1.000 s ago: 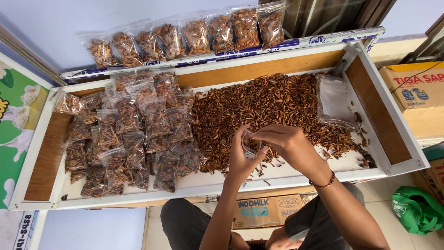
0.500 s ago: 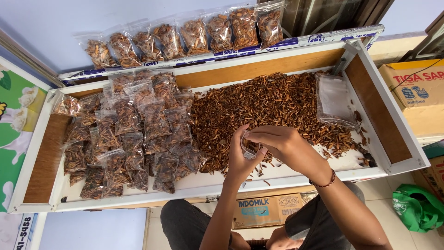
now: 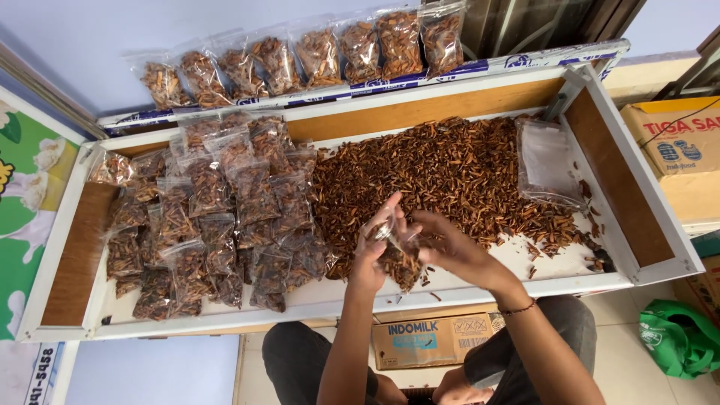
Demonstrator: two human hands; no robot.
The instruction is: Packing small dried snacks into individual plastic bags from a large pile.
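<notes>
Your left hand (image 3: 373, 251) and right hand (image 3: 448, 246): grip clamped on small clear bag (image 3: 397, 253), part-filled with brown snack sticks (image 3: 450, 169); filled bags (image 3: 217, 217) left on surface (image 3: 525, 259).

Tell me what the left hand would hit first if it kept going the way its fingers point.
The left hand holds a small clear bag, fingers pointing up the picture, away from the person. Going straight on, it would probably first meet the loose pile of brown snack sticks in the white tray; depth is unclear.

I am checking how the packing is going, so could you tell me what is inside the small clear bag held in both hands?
The small clear bag holds brown snack pieces in its lower part. The left hand and right hand cover its mouth.
</notes>
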